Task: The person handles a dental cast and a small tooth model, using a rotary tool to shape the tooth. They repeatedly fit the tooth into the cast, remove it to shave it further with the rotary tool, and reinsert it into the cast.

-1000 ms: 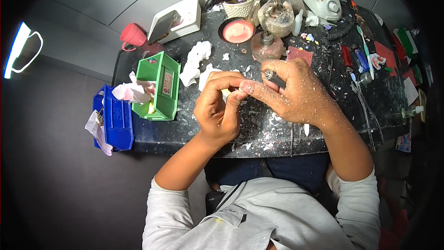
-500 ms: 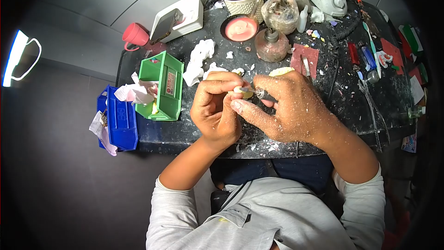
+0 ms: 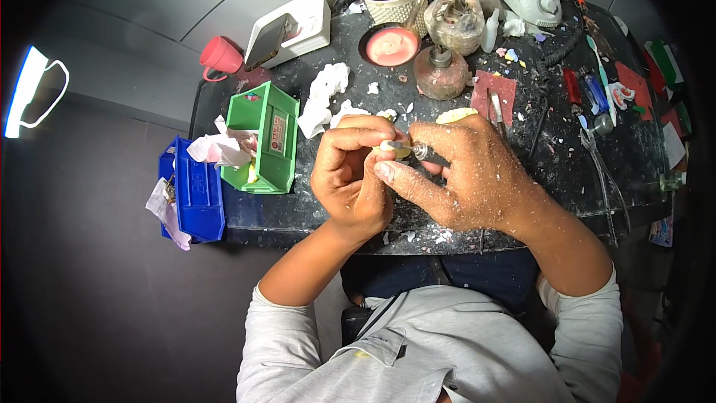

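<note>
My left hand [image 3: 350, 175] is closed, thumb and fingers pinching a small pale-yellow dental piece [image 3: 403, 154] that is mostly hidden by the fingertips. My right hand [image 3: 481, 172], speckled with white dust, wraps round a rotary handpiece [image 3: 423, 151]. The handpiece's thin shank points left, and its light-coloured bit [image 3: 389, 145] lies at the piece, by the left fingertips; whether it touches cannot be made out. Both hands are close together above the front of the dusty black table [image 3: 328, 213]. Behind the right hand, a pale-yellow object [image 3: 455, 116] is partly covered.
Left are a green bin [image 3: 280, 157] and a blue bin [image 3: 200, 194] with crumpled paper. Behind stand a glass burner [image 3: 440, 78], a pink-filled bowl [image 3: 391, 46] and a white tray [image 3: 309, 33]. Tweezers [image 3: 600, 179] and a toothbrush [image 3: 601, 78] lie right. White scraps litter the table.
The whole view has shifted slightly, so things appear a little further right. Both hands keep nearly the same pose and grip, with the handpiece bit still at the pale-yellow piece.
</note>
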Tool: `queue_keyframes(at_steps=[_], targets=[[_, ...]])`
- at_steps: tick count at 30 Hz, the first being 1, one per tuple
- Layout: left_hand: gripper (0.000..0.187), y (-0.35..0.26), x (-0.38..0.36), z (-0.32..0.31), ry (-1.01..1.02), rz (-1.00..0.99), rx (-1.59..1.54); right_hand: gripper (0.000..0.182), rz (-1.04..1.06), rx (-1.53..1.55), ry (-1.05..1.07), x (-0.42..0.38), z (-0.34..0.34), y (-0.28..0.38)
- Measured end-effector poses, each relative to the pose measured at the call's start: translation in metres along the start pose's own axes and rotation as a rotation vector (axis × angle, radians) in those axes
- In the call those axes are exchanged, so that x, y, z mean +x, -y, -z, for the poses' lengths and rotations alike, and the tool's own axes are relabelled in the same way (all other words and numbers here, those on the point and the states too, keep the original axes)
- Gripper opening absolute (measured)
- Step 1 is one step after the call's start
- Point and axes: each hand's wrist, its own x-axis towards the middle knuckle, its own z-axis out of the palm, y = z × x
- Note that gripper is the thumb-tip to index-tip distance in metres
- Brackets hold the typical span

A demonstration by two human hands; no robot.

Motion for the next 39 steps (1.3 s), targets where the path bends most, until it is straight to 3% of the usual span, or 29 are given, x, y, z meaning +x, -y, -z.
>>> queue_keyframes(at_steps=[25, 39], targets=[[0.015, 0.0017, -0.0007, -0.0001, 0.011, 0.007, -0.022, 0.036, -0.005, 0.048, -0.003, 0.0004, 0.0008, -0.0008], [0.014, 0.0035, -0.0007, 0.0029, 0.03, -0.002, -0.047, 0.043, -0.018, 0.001, 0.067, 0.0031, 0.0053, 0.0014]])
